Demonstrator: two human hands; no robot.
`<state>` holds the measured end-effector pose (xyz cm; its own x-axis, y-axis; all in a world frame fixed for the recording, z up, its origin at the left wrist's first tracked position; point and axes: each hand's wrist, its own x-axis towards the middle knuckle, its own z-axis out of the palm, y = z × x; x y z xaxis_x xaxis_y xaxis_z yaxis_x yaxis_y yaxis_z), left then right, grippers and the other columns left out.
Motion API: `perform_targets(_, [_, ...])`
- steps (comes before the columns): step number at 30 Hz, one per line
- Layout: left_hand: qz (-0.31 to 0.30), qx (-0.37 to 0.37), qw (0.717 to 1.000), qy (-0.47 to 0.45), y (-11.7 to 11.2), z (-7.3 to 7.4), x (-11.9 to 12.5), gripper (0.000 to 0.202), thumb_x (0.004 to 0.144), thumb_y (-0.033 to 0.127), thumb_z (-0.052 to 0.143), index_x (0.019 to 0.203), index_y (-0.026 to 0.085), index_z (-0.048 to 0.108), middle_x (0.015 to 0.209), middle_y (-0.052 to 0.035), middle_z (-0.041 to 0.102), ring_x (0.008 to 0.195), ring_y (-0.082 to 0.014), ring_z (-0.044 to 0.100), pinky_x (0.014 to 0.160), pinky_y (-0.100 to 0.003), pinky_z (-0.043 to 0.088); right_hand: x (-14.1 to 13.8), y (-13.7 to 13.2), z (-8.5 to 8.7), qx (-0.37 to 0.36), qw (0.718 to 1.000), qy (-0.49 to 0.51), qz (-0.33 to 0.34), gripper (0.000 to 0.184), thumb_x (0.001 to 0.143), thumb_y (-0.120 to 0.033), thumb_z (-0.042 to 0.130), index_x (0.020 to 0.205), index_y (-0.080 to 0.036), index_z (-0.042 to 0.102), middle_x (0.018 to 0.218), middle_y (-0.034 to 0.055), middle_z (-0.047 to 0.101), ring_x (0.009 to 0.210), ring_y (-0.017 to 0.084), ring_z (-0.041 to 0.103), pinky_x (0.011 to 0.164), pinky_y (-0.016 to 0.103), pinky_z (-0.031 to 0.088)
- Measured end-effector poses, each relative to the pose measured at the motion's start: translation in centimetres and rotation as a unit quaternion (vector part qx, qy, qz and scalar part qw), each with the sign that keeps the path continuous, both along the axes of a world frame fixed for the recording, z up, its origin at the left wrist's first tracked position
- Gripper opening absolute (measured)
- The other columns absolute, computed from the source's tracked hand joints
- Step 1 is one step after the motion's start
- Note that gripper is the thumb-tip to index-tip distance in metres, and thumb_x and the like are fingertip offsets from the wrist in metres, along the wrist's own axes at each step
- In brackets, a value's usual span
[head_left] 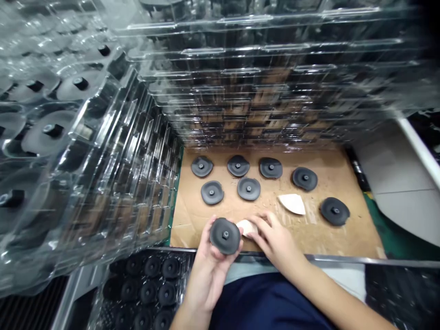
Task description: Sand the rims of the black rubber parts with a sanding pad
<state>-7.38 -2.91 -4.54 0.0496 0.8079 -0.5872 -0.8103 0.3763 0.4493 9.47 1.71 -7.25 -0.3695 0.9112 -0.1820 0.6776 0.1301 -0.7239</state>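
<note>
My left hand [209, 263] grips a round black rubber disc [225, 235] with a small metal stud in its middle, held face up just above the near edge of the cardboard sheet [330, 233]. My right hand [275, 238] is closed on a small white piece [244, 226] pressed against the disc's right side. Several more black discs [249, 188] lie in two loose rows on the cardboard. A larger white wedge-shaped piece [292, 203] lies to the right of my hands.
Tall stacks of clear plastic trays rise at the back [261, 82] and along the left [68, 151], some holding black parts. A tray of black discs [147, 288] sits low at the left by my lap. A metal bench edge [343, 260] runs across the front.
</note>
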Motion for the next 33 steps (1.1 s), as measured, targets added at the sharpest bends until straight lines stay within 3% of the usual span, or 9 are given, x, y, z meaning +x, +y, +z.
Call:
perform_targets(5, [0.061,0.008,0.998,-0.029,0.5,0.4,-0.5,0.051,0.065,0.037,0.074,0.113,0.028,0.061,0.117,-0.009,0.066,0.112,-0.0284,0.058,0.096,-0.039,0.046,-0.8,-1.0,-0.2,0.057,0.991,0.068,0.097,0.026,0.093,-0.026,0.04,0.106,-0.022,0.062,0.082,0.0055,0.065,0.077,0.018,0.061,0.073,0.031,0.049])
perform_targets(9, [0.044,-0.001,0.999,-0.014,0.8,1.2,-0.3,0.044,0.071,0.035,0.07,0.113,0.027,0.061,0.118,-0.0087,0.065,0.111,-0.0281,0.059,0.1,-0.042,0.043,0.4,0.4,1.2,0.063,0.993,0.084,0.058,0.021,0.091,-0.022,0.046,0.102,-0.019,0.063,0.084,0.0038,0.068,0.075,0.015,0.063,0.069,0.026,0.05])
perform_targets(15, [-0.011,0.009,0.999,0.043,1.9,2.4,2.5,0.057,0.058,0.036,0.08,0.111,0.02,0.063,0.113,-0.0083,0.066,0.107,-0.0249,0.06,0.092,-0.033,0.049,1.0,1.8,7.6,0.116,0.983,0.137,-0.025,0.024,0.09,-0.02,0.048,0.111,-0.017,0.059,0.094,0.0053,0.066,0.081,0.015,0.061,0.07,0.025,0.051])
perform_targets(17, [-0.048,-0.001,0.998,0.043,2.3,3.0,3.6,0.056,0.056,0.034,0.081,0.108,0.021,0.064,0.107,-0.0065,0.068,0.102,-0.0224,0.062,0.089,-0.029,0.05,0.6,1.4,9.6,0.163,0.966,0.202,-0.008,0.025,0.089,-0.016,0.046,0.111,-0.013,0.058,0.092,0.0075,0.064,0.086,0.015,0.06,0.077,0.027,0.05])
perform_targets(20, [-0.066,-0.002,0.997,0.039,2.5,3.9,4.6,0.055,0.055,0.031,0.082,0.107,0.025,0.065,0.103,-0.0033,0.07,0.097,-0.0198,0.064,0.086,-0.027,0.051,0.6,1.0,11.3,0.092,0.966,0.231,0.075,0.023,0.088,-0.009,0.045,0.104,-0.013,0.061,0.085,0.0046,0.063,0.078,0.012,0.059,0.072,0.022,0.049])
perform_targets(22, [-0.067,-0.003,0.997,0.044,2.6,4.3,5.1,0.057,0.054,0.026,0.083,0.108,0.027,0.064,0.101,-0.0016,0.071,0.093,-0.018,0.065,0.082,-0.024,0.052,0.9,1.2,11.6,0.052,0.972,0.208,0.094,0.021,0.087,-0.008,0.046,0.098,-0.015,0.062,0.084,0.0031,0.063,0.077,0.011,0.059,0.07,0.02,0.048])
perform_targets(27, [-0.125,0.002,0.991,0.048,2.7,5.1,6.3,0.064,0.052,0.028,0.084,0.112,0.022,0.063,0.098,-0.0057,0.071,0.097,-0.0226,0.064,0.09,-0.03,0.048,2.3,1.3,11.4,0.181,0.953,0.239,0.033,0.026,0.088,-0.008,0.043,0.108,-0.007,0.06,0.087,0.0091,0.063,0.079,0.016,0.059,0.075,0.027,0.049])
perform_targets(30, [-0.13,-0.013,0.989,0.062,2.6,5.4,6.5,0.066,0.052,0.028,0.084,0.113,0.025,0.062,0.105,-0.0058,0.07,0.1,-0.023,0.063,0.092,-0.03,0.047,4.7,0.0,11.9,0.077,0.961,0.25,0.085,0.023,0.086,-0.006,0.047,0.102,-0.014,0.061,0.086,0.0033,0.064,0.076,0.01,0.059,0.07,0.018,0.048])
perform_targets(33, [-0.144,-0.022,0.988,0.046,2.6,5.5,7.0,0.07,0.046,0.031,0.086,0.112,0.024,0.063,0.105,-0.0059,0.07,0.096,-0.0226,0.064,0.088,-0.029,0.049,6.9,-0.8,12.5,0.044,0.986,0.156,0.029,0.024,0.086,-0.007,0.049,0.102,-0.02,0.061,0.078,-0.0016,0.062,0.067,0.008,0.058,0.06,0.016,0.045])
